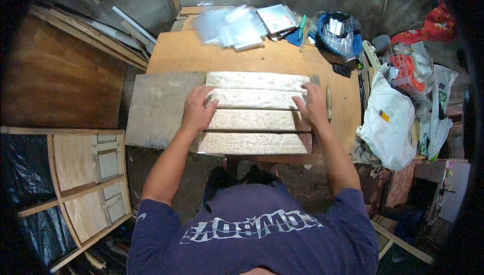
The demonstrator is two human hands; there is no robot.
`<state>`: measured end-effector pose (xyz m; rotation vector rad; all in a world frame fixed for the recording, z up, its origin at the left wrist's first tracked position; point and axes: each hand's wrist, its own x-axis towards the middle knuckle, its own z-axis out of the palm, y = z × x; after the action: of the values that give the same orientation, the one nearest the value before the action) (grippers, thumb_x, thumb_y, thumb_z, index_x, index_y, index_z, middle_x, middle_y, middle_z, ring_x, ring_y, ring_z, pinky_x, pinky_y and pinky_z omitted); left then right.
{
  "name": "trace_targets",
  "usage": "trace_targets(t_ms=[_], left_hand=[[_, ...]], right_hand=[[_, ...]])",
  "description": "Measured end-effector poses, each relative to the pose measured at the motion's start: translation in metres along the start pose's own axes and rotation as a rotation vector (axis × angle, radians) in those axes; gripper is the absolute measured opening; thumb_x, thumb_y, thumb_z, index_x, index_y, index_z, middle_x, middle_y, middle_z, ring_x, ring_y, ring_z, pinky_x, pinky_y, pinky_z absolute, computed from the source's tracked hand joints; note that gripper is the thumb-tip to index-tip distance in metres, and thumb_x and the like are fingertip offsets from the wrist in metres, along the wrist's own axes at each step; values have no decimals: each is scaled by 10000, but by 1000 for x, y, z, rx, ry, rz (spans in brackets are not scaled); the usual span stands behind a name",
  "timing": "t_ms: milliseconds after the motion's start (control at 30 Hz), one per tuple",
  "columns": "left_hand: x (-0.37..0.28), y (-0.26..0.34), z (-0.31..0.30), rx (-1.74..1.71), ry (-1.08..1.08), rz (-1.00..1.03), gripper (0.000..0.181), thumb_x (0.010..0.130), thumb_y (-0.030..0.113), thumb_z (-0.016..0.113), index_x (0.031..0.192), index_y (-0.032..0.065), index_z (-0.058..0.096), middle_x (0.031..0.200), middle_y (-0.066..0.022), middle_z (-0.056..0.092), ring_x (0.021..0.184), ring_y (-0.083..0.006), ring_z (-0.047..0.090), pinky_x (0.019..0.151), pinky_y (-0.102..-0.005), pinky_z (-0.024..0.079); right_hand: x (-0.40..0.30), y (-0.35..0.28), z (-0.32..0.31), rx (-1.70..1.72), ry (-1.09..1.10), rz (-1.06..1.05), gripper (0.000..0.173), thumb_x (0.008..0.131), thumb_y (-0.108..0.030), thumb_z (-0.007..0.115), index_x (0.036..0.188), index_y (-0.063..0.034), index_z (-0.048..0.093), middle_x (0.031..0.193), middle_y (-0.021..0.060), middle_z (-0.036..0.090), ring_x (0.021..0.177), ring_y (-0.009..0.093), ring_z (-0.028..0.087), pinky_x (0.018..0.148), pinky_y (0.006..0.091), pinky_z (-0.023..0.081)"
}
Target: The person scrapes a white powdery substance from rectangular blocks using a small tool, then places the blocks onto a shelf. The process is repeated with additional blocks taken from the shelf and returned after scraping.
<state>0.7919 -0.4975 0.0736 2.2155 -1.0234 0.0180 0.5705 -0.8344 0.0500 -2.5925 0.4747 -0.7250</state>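
Several long cream-white slabs, mottled like tempeh, lie side by side before me on a grey board. The nearest two look rougher and yellower than the farther two. At the left ends of the slabs is my left hand, thumb and fingers spread around the end of the second slab from the far side. My right hand sits at the opposite ends in a similar pose, its fingers by the farthest slab. Neither hand is closed around a slab; exact contact is hard to see.
Clear plastic bags lie at the back of the wooden table, beside a blue basket. A thin wooden stick is right of my right hand. A white sack stands farther right; wooden frames are at left.
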Motion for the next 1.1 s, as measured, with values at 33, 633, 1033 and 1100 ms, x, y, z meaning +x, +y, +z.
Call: trace_targets(t_ms=[33,633,1033,1100], left_hand=[[14,-1,4,39,-10,11,456,849,245,716,1260,80,609,1349,-189,551,1285,-380,479,1092,-475,369],[106,-23,30,220,-234,1,657,828,353,755,1415,181,514,1401,-126,530,1365,-332,416,1140,-506,251],[113,23,9,439,-416,-40,692,761,334,803,1372,141,541,1288,-142,550,1280,-306,456,1063,-504,281],[109,29,5,463,-424,-50,656,751,329,806,1327,125,568,1282,-152,543,1285,-312,446,1061,-502,285]], right_hand=[[17,-1,6,-1,0,-38,432,807,-225,770,1152,-23,606,1175,188,620,1131,373,569,967,432,464],[99,-8,29,-198,-423,-83,616,826,-370,756,1330,-81,552,1243,171,599,1177,371,542,1029,455,417],[106,-20,28,-470,-537,-11,665,687,-432,836,1201,-79,606,1079,164,595,1089,345,559,969,483,402],[102,-24,27,-463,-524,-4,590,672,-380,837,1122,-68,618,1049,156,585,1076,347,553,947,475,408]])
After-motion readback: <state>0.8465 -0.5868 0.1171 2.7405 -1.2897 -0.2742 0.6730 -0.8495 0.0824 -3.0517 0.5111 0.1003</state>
